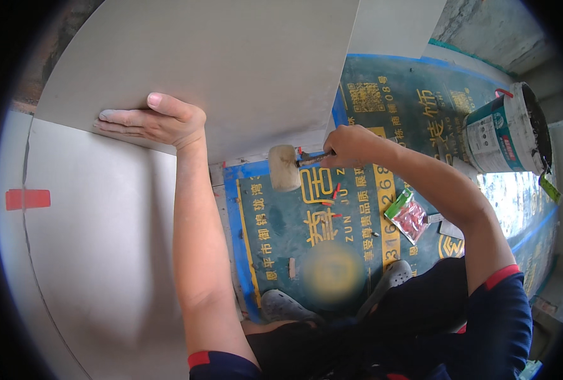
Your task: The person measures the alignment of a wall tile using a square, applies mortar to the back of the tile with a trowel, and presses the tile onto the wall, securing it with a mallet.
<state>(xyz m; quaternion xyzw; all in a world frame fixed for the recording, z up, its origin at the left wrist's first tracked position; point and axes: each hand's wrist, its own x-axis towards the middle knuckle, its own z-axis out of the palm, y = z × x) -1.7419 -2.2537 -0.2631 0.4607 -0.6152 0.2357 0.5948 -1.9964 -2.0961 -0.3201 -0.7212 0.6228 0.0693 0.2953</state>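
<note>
The left hand lies flat on a large grey tile, palm down at the tile's lower edge, near its lower left corner. The fingers are stretched out straight and close together, pointing left along that edge, with the thumb raised a little above them on the tile's face. The hand grips nothing; it only presses against the tile. The left forearm runs straight up from the bottom of the view, with the wrist bent so the hand turns left.

Below this tile another tile of the same grey is already on the wall, with a thin joint between them and a red clip at its left edge.

The right hand is closed in a fist round the handle of a mallet, just off the upper tile's lower right corner. The pale rubber head points left, away from the knuckles, and hangs just below the tile's edge; whether it touches the tile cannot be told. The right arm comes in from the lower right, elbow bent.

Under the mallet a blue printed sheet covers the floor. On it lie a small bag of red pieces and, toward the sheet's far right corner, a bucket. The person's grey shoes stand at the sheet's near edge.
</note>
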